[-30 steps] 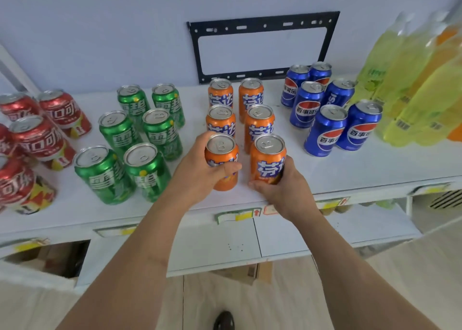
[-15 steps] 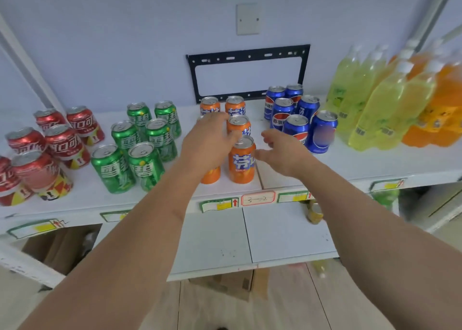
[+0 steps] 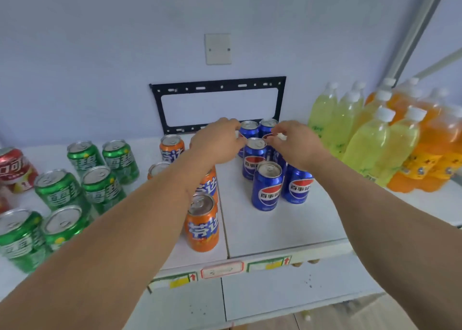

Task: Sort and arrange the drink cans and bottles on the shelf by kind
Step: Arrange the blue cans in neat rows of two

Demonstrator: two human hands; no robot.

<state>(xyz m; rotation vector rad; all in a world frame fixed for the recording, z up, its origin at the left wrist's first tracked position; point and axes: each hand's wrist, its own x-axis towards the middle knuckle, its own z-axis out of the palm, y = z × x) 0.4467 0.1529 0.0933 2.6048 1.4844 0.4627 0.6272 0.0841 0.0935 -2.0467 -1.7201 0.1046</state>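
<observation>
Several blue cans [image 3: 267,189] stand in two columns on the white shelf [image 3: 280,232]. My left hand [image 3: 217,142] reaches over the orange cans [image 3: 203,226], its bent fingertips at the rim of the middle-left blue can [image 3: 254,159]. My right hand [image 3: 296,143] hovers over the middle-right blue can, covering its top; whether it grips the can is hidden. Green cans [image 3: 102,188] and red cans [image 3: 13,169] stand in groups to the left. Yellow-green bottles [image 3: 367,142] and orange bottles [image 3: 435,144] fill the right end.
A black metal bracket [image 3: 217,87] hangs on the wall behind the cans, under a white switch plate [image 3: 218,49]. Price labels [image 3: 221,269] line the shelf's front edge. A lower shelf [image 3: 262,297] juts out below. A slanted shelf post [image 3: 420,27] rises at upper right.
Both hands let go of the front orange cans and moved right and back to the blue cans. The view shifted right and upward.
</observation>
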